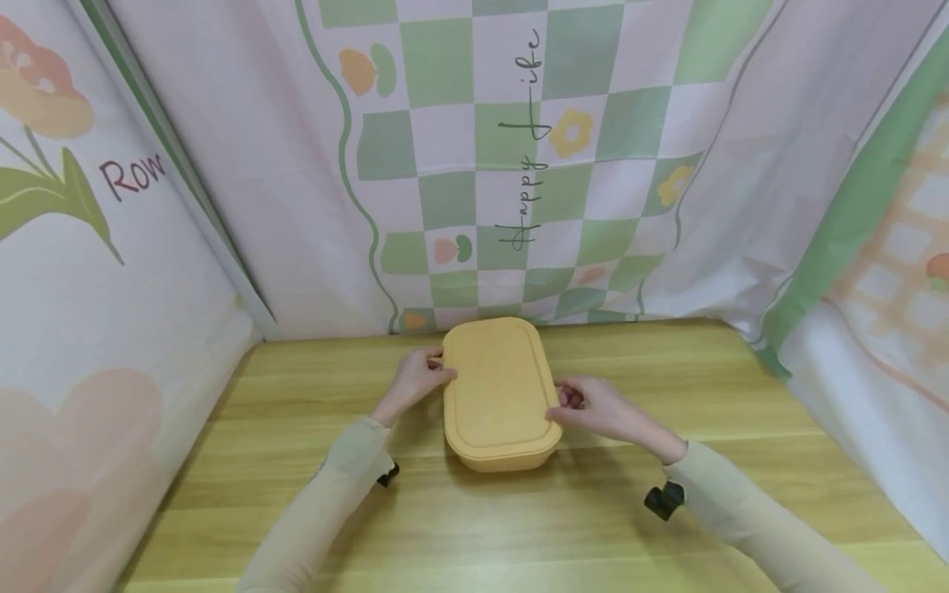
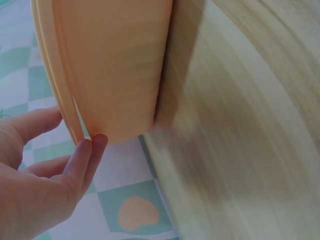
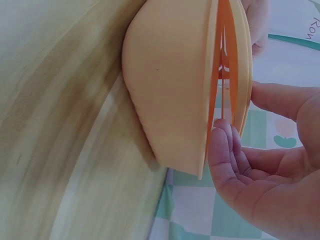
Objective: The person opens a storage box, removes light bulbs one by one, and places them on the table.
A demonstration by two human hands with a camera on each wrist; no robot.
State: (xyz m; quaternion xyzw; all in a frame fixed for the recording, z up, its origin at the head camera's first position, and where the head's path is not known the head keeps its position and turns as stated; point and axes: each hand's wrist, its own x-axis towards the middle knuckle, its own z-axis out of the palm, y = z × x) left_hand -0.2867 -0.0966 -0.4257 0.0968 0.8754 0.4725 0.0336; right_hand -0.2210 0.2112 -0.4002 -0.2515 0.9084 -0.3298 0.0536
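Note:
A yellow rectangular box (image 1: 507,464) with rounded corners stands on the table, its yellow lid (image 1: 500,383) over the top. At the lid's left edge, my left hand (image 1: 411,380) pinches the rim, thumb above and fingertips beneath, as the left wrist view shows. On the opposite edge my right hand (image 1: 604,408) grips the lid between thumb and fingers. The right wrist view has a wide gap between the lid (image 3: 244,60) and the box wall (image 3: 167,85), with fingertips in it. A narrower gap shows on the left side. The box's inside is mostly hidden.
The wooden tabletop (image 1: 311,412) extends around the box. Behind it hangs a green-and-white checkered curtain (image 1: 504,198), and printed fabric walls (image 1: 89,329) close the sides. A small black device (image 1: 664,500) is on the right wrist.

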